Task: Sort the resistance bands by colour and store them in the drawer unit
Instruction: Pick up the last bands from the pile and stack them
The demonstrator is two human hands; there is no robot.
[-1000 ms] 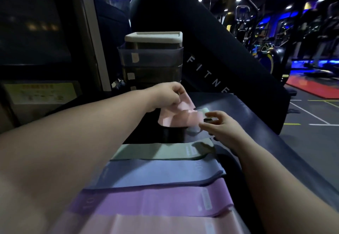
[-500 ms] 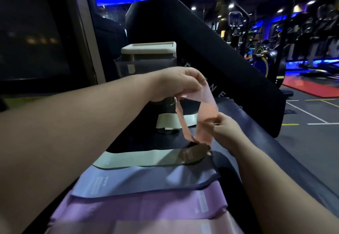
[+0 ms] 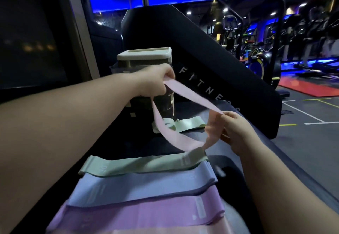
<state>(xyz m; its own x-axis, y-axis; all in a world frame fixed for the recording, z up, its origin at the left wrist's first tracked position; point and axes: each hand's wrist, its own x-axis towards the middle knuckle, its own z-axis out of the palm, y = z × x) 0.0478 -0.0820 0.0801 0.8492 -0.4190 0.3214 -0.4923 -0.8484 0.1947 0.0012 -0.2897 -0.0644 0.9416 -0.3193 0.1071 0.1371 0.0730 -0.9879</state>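
a dim gym with blue ceiling light; a dark padded table [image 3: 224, 160] runs away from the camera toward a black backrest [image 3: 220, 68] lettered "fitness".

the left grip [image 3: 156, 79] is clenched on one end of the pink band [image 3: 185, 94], held up in front of the drawer unit [image 3: 146, 55]. the right grip [image 3: 236, 131] pinches the other end, lower and toward the table's right edge. a second ago this band lay bunched low near the foot of the unit. now it is lifted clear of the table and drawn out into an open loop, its lower strand sagging toward the row beneath. that probably means it is being straightened before it is either laid with its colour or stored.

lifting it has uncovered a crumpled pale green band [image 3: 189, 123] at the foot of the unit, not yet sorted. nearer the camera lie a green band [image 3: 143, 164], a blue band [image 3: 146, 184], a purple band [image 3: 143, 213] and a pale pink band [image 3: 165, 231], flat and overlapping. the left forearm hides the unit's front, so whether a drawer stands open cannot be told.
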